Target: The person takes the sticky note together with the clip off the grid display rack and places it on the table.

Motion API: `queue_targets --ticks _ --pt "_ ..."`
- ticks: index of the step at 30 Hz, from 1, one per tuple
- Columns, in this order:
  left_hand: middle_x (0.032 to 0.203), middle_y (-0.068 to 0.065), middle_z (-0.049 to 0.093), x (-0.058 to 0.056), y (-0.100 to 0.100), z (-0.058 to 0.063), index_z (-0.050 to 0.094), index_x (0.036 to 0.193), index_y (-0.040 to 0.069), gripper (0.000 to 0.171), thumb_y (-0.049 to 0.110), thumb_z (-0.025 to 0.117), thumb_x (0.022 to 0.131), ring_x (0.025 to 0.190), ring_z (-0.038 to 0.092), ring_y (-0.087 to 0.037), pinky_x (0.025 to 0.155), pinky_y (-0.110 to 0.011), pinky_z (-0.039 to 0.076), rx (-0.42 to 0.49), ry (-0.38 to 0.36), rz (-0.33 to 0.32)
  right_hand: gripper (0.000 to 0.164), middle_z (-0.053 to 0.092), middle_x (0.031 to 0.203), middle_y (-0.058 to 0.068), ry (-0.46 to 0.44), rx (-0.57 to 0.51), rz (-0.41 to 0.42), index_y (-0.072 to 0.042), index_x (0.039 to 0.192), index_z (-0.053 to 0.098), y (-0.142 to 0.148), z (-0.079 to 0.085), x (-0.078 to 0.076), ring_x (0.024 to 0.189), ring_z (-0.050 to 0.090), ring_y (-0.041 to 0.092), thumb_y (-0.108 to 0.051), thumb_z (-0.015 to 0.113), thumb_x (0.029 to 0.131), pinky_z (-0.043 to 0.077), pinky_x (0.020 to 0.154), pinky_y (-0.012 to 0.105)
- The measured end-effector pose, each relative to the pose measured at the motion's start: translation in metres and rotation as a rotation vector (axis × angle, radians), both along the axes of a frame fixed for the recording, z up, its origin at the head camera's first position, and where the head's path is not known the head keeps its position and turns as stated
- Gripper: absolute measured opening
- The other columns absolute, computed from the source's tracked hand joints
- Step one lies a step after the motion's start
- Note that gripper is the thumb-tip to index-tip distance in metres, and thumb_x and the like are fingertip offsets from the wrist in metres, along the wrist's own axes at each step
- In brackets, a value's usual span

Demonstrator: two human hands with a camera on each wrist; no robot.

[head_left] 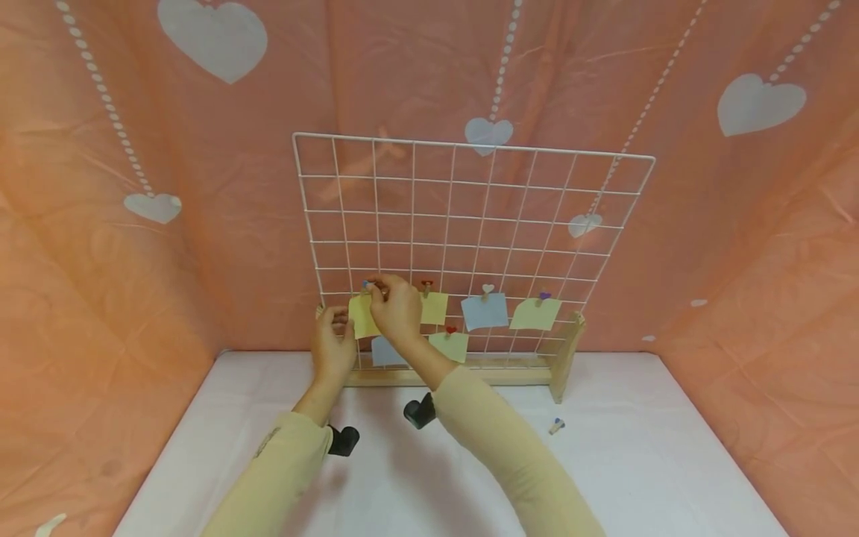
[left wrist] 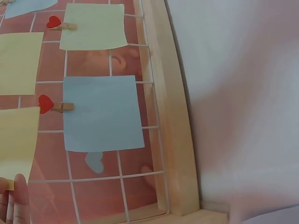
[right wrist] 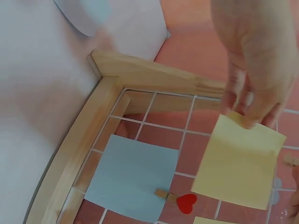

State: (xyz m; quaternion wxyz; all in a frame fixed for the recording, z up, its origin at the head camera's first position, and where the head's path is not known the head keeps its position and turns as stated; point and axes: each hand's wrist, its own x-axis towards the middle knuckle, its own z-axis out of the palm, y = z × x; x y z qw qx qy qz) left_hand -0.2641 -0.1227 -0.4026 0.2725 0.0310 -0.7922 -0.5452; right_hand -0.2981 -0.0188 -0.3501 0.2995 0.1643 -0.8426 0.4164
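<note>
The left hand (head_left: 333,347) pinches the left edge of a yellow note (head_left: 361,321), its thumb lying on the paper. The right hand (head_left: 397,309) has its fingertips closed on a blue-topped clip (head_left: 366,286) at the note's upper edge; whether the clip bites the paper cannot be told. The note sits before the lower left part of a white wire grid (head_left: 470,218).

Just below it is a lower blue note (head_left: 386,353), partly covered by the yellow one and the right hand. That hand also cuts into a second yellow note (head_left: 435,308) under a red clip (head_left: 427,284). Farther right hang an upper blue note (head_left: 485,313) and a green note (head_left: 535,315), with a pale green note (head_left: 450,346) lower down. A loose clip (head_left: 556,426) (small and easily missed) lies on the white table (head_left: 644,447), well apart from both hands.

Both wrist views show a red heart clip (right wrist: 179,200) on the lower blue note, hidden from the head view. The right wrist view also bares the left hand's pinch clearly.
</note>
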Motion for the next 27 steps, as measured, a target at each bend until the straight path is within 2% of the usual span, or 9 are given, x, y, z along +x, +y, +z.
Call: queue_targets --ticks 3,9,15,18,22,25,27 --pt "0.103 -0.025 0.061 0.003 -0.001 -0.005 0.057 0.111 -0.009 0.020 -0.006 0.054 0.091 0.095 0.060 -0.038 0.081 -0.043 0.052 0.009 -0.008 0.010 0.012 0.074 0.089 0.007 -0.021 -0.023 0.020 -0.006 0.097 0.074 0.001 0.002 0.003 0.065 0.069 0.016 -0.010 0.065 0.089 0.046 0.051 0.016" --pt "0.096 -0.023 0.063 0.009 -0.006 -0.014 0.061 0.106 -0.008 0.019 -0.009 0.057 0.088 0.089 0.062 -0.035 0.075 -0.032 0.050 -0.019 0.026 0.040 0.015 0.074 0.093 0.007 -0.107 -0.094 0.054 -0.006 0.101 0.073 0.005 0.003 0.010 0.065 0.068 0.016 -0.012 0.065 0.090 0.045 0.050 0.015" --pt "0.096 -0.022 0.063 0.016 -0.009 -0.012 0.062 0.105 -0.006 0.018 -0.009 0.058 0.088 0.090 0.063 -0.035 0.078 -0.038 0.051 -0.009 0.042 0.033 0.019 0.073 0.091 0.010 -0.187 -0.193 0.105 -0.007 0.106 0.072 0.011 0.001 0.011 0.056 0.063 0.018 -0.016 0.064 0.092 0.040 0.044 0.016" --pt "0.098 -0.023 0.064 0.020 -0.008 -0.011 0.062 0.105 -0.006 0.018 -0.009 0.057 0.088 0.091 0.063 -0.035 0.080 -0.041 0.050 -0.007 0.033 0.031 0.019 0.072 0.091 0.013 -0.216 -0.274 0.140 -0.004 0.107 0.071 0.016 -0.003 0.012 0.058 0.061 0.015 -0.013 0.065 0.091 0.041 0.048 0.015" --pt "0.099 -0.023 0.064 0.023 -0.007 -0.012 0.061 0.107 -0.006 0.019 -0.007 0.057 0.089 0.092 0.062 -0.034 0.079 -0.037 0.050 -0.006 0.019 0.024 0.019 0.069 0.092 0.015 -0.247 -0.359 0.172 -0.003 0.107 0.070 0.024 -0.007 0.014 0.054 0.051 0.006 -0.011 0.065 0.091 0.037 0.047 0.014" --pt "0.100 -0.023 0.064 0.026 -0.007 -0.013 0.061 0.108 -0.006 0.019 -0.005 0.057 0.090 0.093 0.062 -0.033 0.078 -0.032 0.050 -0.006 0.008 0.011 0.020 0.067 0.092 0.016 -0.269 -0.375 0.176 -0.003 0.107 0.070 0.031 -0.010 0.017 0.049 0.044 0.004 -0.012 0.065 0.091 0.032 0.044 0.015" --pt "0.100 -0.022 0.064 0.028 -0.007 -0.014 0.061 0.108 -0.006 0.018 -0.004 0.056 0.090 0.093 0.061 -0.033 0.077 -0.031 0.049 -0.007 -0.003 0.004 0.020 0.066 0.093 0.015 -0.283 -0.375 0.172 -0.003 0.108 0.070 0.035 -0.013 0.019 0.049 0.044 0.004 -0.013 0.065 0.091 0.033 0.045 0.014"
